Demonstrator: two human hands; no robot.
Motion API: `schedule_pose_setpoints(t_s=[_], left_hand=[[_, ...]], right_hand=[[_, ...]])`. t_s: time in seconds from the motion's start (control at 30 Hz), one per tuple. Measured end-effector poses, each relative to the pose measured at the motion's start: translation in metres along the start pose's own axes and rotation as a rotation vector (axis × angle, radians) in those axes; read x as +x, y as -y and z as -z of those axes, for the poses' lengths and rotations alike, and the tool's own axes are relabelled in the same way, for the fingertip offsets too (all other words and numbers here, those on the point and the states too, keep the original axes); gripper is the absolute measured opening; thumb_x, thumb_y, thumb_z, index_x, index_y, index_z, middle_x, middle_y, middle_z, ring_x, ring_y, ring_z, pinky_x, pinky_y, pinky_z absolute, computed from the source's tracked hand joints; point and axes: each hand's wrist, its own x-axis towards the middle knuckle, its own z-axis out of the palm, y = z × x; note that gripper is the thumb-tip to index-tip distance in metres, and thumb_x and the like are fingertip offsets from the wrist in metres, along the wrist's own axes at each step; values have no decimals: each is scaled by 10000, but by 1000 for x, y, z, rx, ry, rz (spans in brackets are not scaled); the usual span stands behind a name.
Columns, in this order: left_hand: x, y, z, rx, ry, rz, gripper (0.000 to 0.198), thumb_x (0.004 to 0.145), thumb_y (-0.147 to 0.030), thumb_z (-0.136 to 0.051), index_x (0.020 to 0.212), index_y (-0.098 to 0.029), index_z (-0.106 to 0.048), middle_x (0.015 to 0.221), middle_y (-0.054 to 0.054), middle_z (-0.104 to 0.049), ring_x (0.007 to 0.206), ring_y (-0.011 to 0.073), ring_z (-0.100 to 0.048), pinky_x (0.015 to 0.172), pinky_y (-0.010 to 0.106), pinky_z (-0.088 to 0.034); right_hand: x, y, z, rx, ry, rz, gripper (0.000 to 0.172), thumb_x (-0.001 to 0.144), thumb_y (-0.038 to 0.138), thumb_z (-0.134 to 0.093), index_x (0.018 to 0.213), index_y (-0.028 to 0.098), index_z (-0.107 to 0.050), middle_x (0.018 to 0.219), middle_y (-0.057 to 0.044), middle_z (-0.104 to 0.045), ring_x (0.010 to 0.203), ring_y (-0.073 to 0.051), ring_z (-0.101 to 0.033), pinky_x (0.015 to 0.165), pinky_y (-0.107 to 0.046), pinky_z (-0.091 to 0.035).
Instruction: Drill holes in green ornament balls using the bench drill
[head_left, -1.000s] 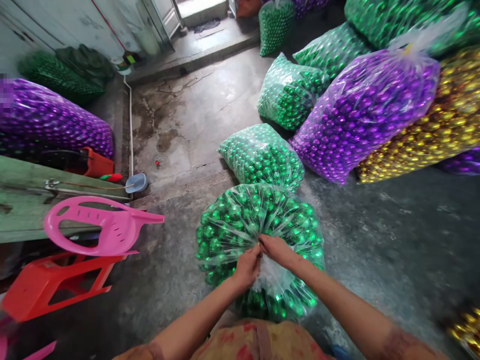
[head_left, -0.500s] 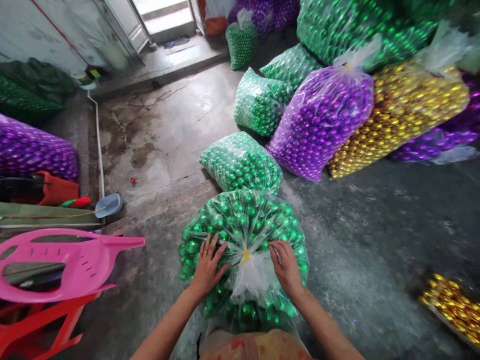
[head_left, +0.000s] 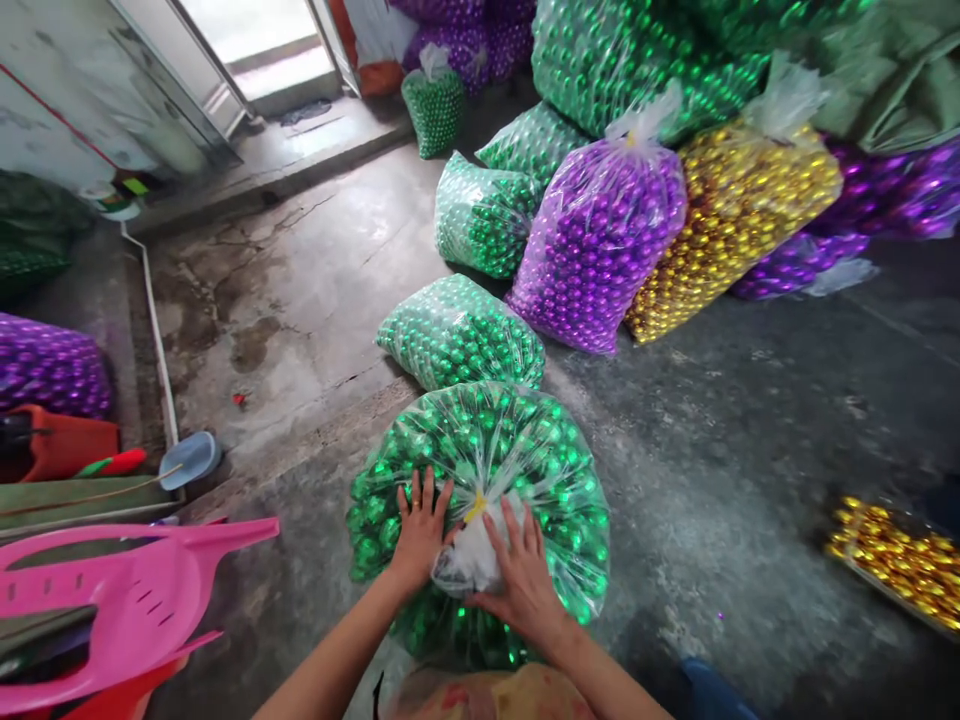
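As seen in the head view, the fingers of the left hand [head_left: 421, 535] are spread wide and rest palm-down on a large clear bag of green beads [head_left: 540, 430], which sits neck uppermost directly beneath both hands. The left thumb points toward the gathered plastic [head_left: 466, 562] of the neck; whether it touches cannot be told. A ring [head_left: 416, 507] encircles one left finger. The fingers of the right hand [head_left: 521, 570], likewise extended and parted, lie over the right side of that plastic, pressed against it rather than closed around it. Between the two sets of fingers, a yellow tie [head_left: 474, 508] cinches the neck, with creases radiating outward from it. Just beyond the fingertips and the bag's far edge lies a smaller green bag [head_left: 461, 330]; farther off, to the right of the fingers, a purple bag [head_left: 600, 240] leans beside a gold bag [head_left: 739, 220]. Well to the right of the fingers, a tray of gold beads [head_left: 896, 565] rests on the floor [head_left: 720, 420]. Left of the fingers stands a pink chair [head_left: 142, 610]; farther forward on that side are a blue-grey dish [head_left: 190, 460] and an orange container [head_left: 71, 445]. A doorway [head_left: 262, 45] opens far ahead, leftward of the fingers.
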Motion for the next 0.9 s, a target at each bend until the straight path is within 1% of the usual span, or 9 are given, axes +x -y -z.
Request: schedule_pose_setpoints(t_s=[0.1, 0.2, 0.3, 0.43, 0.53, 0.67, 0.7, 0.8, 0.9], left_hand=[[14, 7, -3, 7, 15, 20, 555, 882, -284, -554, 1426, -204, -480, 1567, 211, -278, 1469, 424, -166, 1110, 687, -185], [27, 9, -4, -9, -17, -17, 550, 852, -217, -537, 1400, -181, -512, 1544, 211, -329, 1440, 449, -233, 1087, 702, -217], [31, 5, -2, -14, -45, -36, 596, 805, -222, -571, 1392, -141, -520, 1528, 245, -338, 1416, 487, -259, 1067, 726, -215], [31, 2, -1, 11, -54, 3, 613, 784, -183, -568, 1393, -147, -522, 1523, 241, -351, 1414, 479, -276, 1078, 723, -203], [32, 4, 0, -3, -17, 21, 627, 776, -205, -588, 1397, -156, -520, 1522, 224, -363, 1415, 476, -275, 1096, 715, -184], [36, 7, -2, -25, 82, 53, 727, 697, -197, -648, 1409, -163, -505, 1529, 207, -361, 1434, 470, -234, 1121, 702, -154], [36, 8, -4, -34, 91, 57, 724, 704, -196, -641, 1413, -175, -499, 1535, 196, -357, 1443, 453, -222, 1131, 690, -150], [39, 12, -7, -113, 78, 27, 633, 792, -230, -578, 1418, -188, -488, 1550, 173, -339, 1464, 411, -196, 1148, 666, -151], [40, 25, 4, -278, 111, -86, 569, 837, -245, -549, 1395, -144, -502, 1529, 184, -370, 1452, 386, -248, 1151, 633, -214]], right_hand=[[32, 21, -14, 0, 103, -108, 1042, 633, 485, -808, 1508, 289, -277, 1631, -153, -73, 1459, -526, -26, 1098, -705, -238], [54, 19, -13, 19, 147, -144, 877, 707, 444, -750, 1473, 299, -348, 1633, -135, -90, 1473, -492, -48, 1112, -672, -236], [61, 10, -4, 35, 152, -116, 710, 781, 420, -670, 1432, 309, -409, 1627, -100, -157, 1489, -438, -83, 1112, -621, -283], [62, 5, -2, 52, 114, -115, 574, 830, 321, -588, 1390, 304, -462, 1600, -86, -259, 1484, -405, -164, 1099, -579, -336], [65, 6, -6, 64, 76, -127, 534, 844, 279, -549, 1372, 326, -486, 1577, -69, -319, 1471, -394, -218, 1087, -558, -359], [67, 9, -9, 59, 36, -159, 557, 829, 214, -525, 1379, 298, -497, 1550, -78, -367, 1461, -375, -251, 1089, -532, -362], [67, 9, -10, 51, 20, -171, 568, 826, 200, -517, 1386, 294, -492, 1539, -78, -385, 1457, -361, -265, 1090, -519, -366], [71, 12, -15, -3, -58, -246, 609, 797, 195, -537, 1398, 279, -482, 1487, -76, -452, 1424, -312, -329, 1081, -456, -393], [81, 20, -25, -63, -150, -399, 552, 808, 210, -519, 1360, 229, -516, 1415, -108, -504, 1362, -304, -389, 1028, -433, -434]])
